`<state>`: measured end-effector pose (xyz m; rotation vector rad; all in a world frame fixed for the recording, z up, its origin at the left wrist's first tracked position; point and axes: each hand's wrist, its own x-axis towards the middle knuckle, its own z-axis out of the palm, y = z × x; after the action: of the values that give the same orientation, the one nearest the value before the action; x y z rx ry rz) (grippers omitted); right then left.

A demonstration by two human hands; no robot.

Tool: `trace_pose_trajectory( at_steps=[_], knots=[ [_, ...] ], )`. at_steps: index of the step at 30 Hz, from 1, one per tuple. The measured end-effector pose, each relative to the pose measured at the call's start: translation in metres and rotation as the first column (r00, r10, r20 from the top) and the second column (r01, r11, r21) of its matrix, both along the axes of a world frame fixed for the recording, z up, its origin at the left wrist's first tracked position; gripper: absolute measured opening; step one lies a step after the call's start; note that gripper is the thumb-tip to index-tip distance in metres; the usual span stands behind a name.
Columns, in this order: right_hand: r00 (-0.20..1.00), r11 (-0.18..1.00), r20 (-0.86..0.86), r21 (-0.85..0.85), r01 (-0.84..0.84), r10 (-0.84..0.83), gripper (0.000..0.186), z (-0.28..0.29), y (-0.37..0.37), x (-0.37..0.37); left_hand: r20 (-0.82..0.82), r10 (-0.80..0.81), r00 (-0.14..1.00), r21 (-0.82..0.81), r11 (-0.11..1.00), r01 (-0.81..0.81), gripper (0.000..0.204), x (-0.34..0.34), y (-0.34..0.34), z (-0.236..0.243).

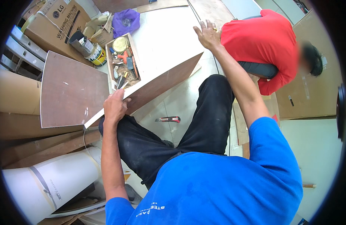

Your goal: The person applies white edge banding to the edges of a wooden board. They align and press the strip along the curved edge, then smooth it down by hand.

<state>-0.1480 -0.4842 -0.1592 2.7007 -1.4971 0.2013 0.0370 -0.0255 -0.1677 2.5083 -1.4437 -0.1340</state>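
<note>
My left hand [116, 107] is closed over the near edge of a large white panel [167, 41], thumb on the brown side face [163, 82] below it. My right hand [209, 36] reaches forward beside the panel's far right side, fingers spread and holding nothing; I cannot tell whether it touches anything. On the panel's left part sits a wooden tray [108, 62] of hand tools with a round tin [120, 44]. A red and black utility knife [168, 119] lies on the tiled floor between my legs.
A co-worker in a red top [261, 39] crouches close on the right. To the left stand a brown board [73, 92], a big cardboard box [54, 28], a yellow-labelled can [97, 55] and a white roll [54, 183]. A purple bag [126, 22] lies behind the tray.
</note>
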Motion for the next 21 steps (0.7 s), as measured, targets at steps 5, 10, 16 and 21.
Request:
trace_pose_trajectory(
  at_steps=[5, 10, 16, 21],
  knots=[
    [0.799, 0.77, 0.304, 0.241, -0.591, 0.519, 0.066, -0.015, 0.148, 0.078, -0.014, 0.035, 0.999, 0.056, 0.998, -0.034, 0.032, 0.001, -0.007, 0.003],
    [0.628, 0.647, 0.355, 0.078, -0.758, 0.692, 0.091, -0.039, 0.239, 0.123, -0.035, 0.046, 0.998, 0.059, 0.997, -0.044, 0.03, -0.001, -0.002, 0.002],
    [0.839, 0.831, 0.149, 0.127, -0.542, 0.524, 0.09, -0.012, 0.113, 0.049, 0.015, 0.0, 1.0, 0.008, 1.0, 0.0, 0.031, -0.001, -0.002, -0.001],
    [0.916, 0.911, 0.081, 0.106, -0.399, 0.392, 0.083, -0.023, 0.046, 0.021, 0.069, -0.029, 0.997, -0.026, 0.999, 0.031, 0.032, -0.003, 0.0, -0.002]
  ],
)
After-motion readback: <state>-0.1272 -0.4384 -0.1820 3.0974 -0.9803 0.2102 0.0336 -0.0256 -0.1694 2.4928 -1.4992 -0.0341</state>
